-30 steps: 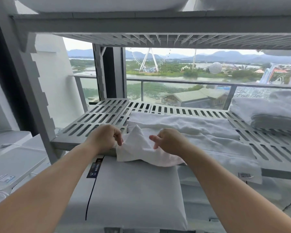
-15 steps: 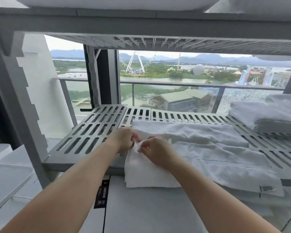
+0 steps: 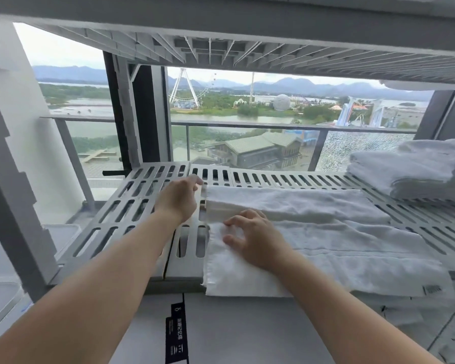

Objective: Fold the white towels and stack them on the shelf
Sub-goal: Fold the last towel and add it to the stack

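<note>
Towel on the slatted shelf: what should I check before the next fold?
1. Right hand on the towel: ok, fingers spread on the near layer.
2. Left hand grip on the towel's left end: cannot tell, fingertips blurred.
3. Towel's left edges lined up: ok, roughly.
4. Towel fully on the shelf: not ok, near edge overhangs the front.
5. Folded stack clear of it: ok, bare slats show between.
</note>
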